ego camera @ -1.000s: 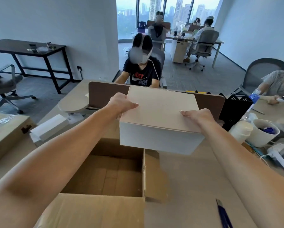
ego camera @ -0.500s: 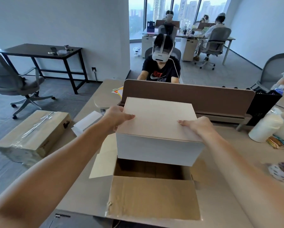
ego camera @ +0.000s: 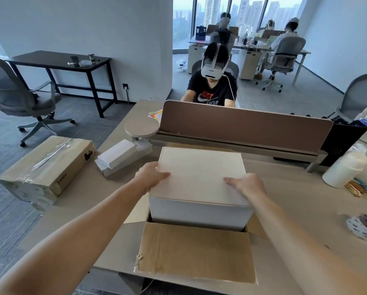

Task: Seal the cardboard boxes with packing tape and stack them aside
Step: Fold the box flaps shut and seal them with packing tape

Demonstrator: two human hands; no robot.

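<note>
Left hand point(ego camera: 150, 177) and right hand point(ego camera: 246, 185) clasp the white box point(ego camera: 199, 173) at opposite edges — level, to fit the open carton point(ego camera: 195, 252).

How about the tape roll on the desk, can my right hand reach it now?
Probably not yet: the right hand holds the white box, partly inside the open cardboard box. Once freed, likely yes; only bare desk lies between it and the tape roll.
</note>
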